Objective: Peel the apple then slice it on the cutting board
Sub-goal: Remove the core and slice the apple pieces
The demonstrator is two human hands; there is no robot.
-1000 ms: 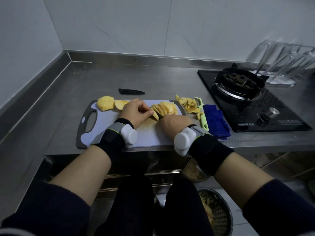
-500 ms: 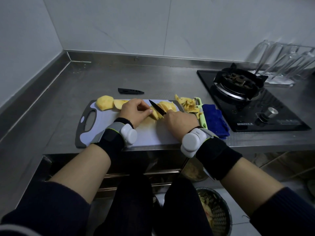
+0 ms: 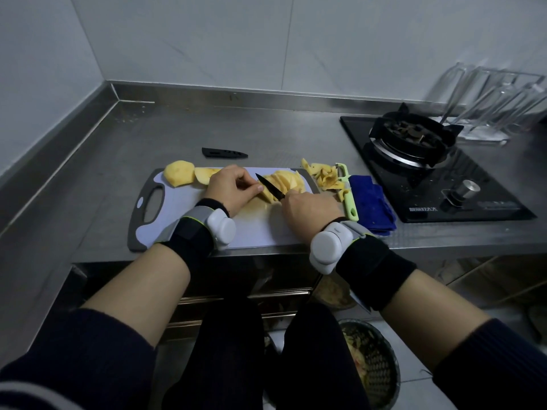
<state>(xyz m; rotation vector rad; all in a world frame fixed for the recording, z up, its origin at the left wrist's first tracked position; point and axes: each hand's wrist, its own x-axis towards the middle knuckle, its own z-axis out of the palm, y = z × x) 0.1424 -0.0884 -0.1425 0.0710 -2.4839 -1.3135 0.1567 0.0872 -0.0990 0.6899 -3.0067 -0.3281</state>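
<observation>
Head: peeler [image 3: 349,199], peels [image 3: 325,179], blue cloth [image 3: 370,202] right of cutting board [image 3: 183,214]; sheath [image 3: 224,153] behind.

Navy sleeves [image 3: 83,359] and black wrist wraps [image 3: 192,238] with grey straps [image 3: 170,229] and round white pods [image 3: 221,229] sit behind the hands [image 3: 232,187].

White printed characters on black stove [image 3: 485,184] front edge, left of knob [image 3: 467,187]; too blurred to read

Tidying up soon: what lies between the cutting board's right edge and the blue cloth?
Head view: a pile of apple peels and the green peeler lie between the cutting board and the blue cloth.
</observation>
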